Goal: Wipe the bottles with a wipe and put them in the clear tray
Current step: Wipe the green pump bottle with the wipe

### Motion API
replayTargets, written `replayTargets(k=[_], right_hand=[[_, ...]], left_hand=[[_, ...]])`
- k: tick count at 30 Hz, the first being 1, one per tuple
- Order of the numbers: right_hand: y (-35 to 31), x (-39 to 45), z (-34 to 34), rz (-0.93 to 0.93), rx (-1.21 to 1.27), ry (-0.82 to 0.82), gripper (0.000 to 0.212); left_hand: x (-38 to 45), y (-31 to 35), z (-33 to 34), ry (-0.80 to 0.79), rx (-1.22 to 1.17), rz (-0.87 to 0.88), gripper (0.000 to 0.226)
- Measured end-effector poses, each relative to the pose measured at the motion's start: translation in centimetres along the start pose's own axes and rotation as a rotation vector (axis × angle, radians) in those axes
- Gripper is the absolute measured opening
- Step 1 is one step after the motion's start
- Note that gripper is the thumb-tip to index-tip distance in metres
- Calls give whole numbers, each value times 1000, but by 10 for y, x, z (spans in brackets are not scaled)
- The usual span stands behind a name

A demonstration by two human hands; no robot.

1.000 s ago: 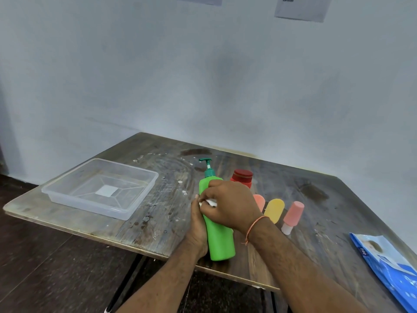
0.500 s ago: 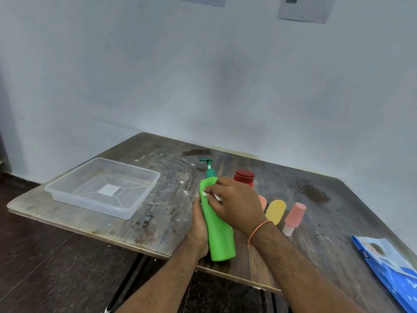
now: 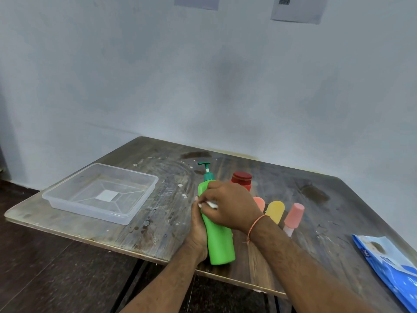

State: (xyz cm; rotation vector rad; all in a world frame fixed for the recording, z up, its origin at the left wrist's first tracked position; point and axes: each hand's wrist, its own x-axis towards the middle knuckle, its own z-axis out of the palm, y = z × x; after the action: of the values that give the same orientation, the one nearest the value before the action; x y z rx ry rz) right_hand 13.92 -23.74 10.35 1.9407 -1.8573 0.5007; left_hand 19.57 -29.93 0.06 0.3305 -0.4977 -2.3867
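Left hand [image 3: 198,231] is gripping the green pump bottle [image 3: 220,242] low on its body, holding it tilted over the table's near edge. Right hand [image 3: 228,205] is pinching a white wipe [image 3: 211,204] against the upper body. Advice: keep the base grip firm, rotate the bottle, cover the shoulder and pump. Clear tray [image 3: 67,201] is sitting empty, well left. Worn wooden table [image 3: 327,199] is showing stains; plain pale wall [image 3: 203,75] behind.

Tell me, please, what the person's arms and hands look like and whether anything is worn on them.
Both forearms are bare, with no sleeves in view. The right hand has a thin orange thread bracelet tied round its wrist. The left hand shows no gloves, rings or watch.
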Motion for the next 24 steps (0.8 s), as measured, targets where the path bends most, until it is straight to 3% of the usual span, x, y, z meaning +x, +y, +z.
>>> replayTargets(k=[2,9,17,22,24], right_hand=[[1,1,-4,-54,-4,-71,26],[7,17,3,51,-130,162,24],[15,-6,-6,-109,33,-108,32],[22,-3,-2,23,-76,179,21],[23,-2,0,80,-62,217,17]], left_hand=[[2,0,-1,0,16,15,50],[1,-1,-5,-47,188,-79,83],[-1,1,-2,-10,138,1,62],[-6,2,-2,-10,224,-77,81],[-5,2,-4,-15,238,-77,85]])
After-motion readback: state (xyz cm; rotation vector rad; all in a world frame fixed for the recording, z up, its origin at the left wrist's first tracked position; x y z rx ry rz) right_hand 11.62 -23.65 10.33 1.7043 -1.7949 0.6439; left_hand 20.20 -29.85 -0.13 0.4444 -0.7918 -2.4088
